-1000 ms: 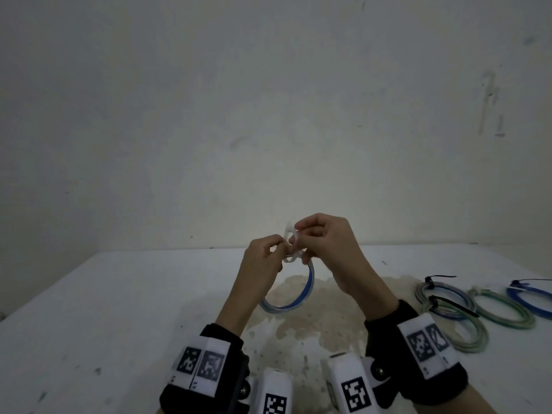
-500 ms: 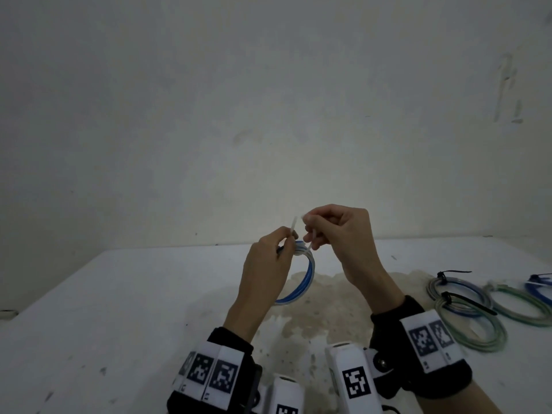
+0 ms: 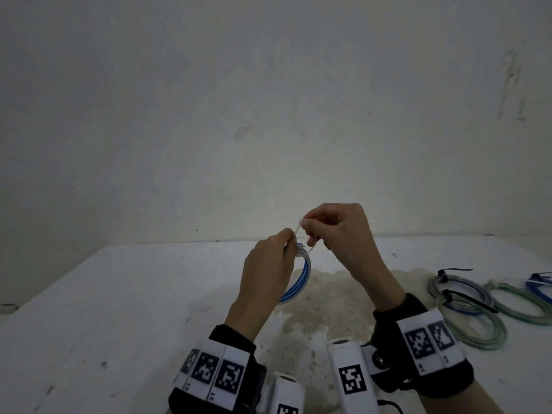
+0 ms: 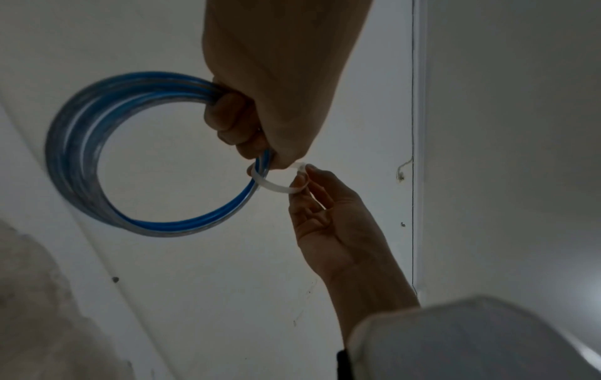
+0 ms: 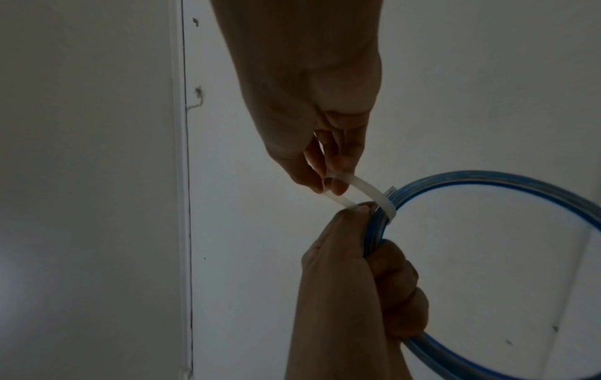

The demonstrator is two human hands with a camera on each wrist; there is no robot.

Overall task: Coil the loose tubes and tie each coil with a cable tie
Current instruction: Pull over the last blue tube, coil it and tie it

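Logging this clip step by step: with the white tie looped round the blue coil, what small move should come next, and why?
Probably the right hand pulls the white cable tie tighter. The tie still stands in a wide slack loop around the blue coil, which the left hand grips just beside it.

No readable text, only coded square markers.

Two hands (image 3: pixel 268 264) (image 3: pixel 337 231), five tube coils (image 3: pixel 298 279), three black ties (image 3: pixel 454 269), one white tie (image 4: pixel 276 186).
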